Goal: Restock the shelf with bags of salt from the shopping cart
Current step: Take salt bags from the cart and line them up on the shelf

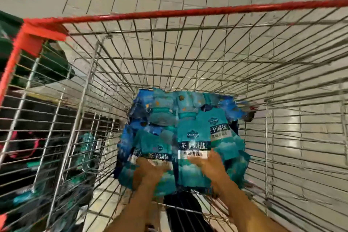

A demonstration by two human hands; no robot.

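Hands reaching into the cart [169, 15] for salt bags [178, 137].
Left hand [148, 169] and right hand [207, 164] lie on the near bags; finger curl too blurred to tell. Best grip whole bags underneath before lifting.

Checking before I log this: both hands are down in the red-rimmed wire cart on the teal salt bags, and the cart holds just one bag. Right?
Not quite. The head view shows a pile of many teal salt bags in the wire cart, not one. The rest holds: the left hand and right hand are both down on the bags.
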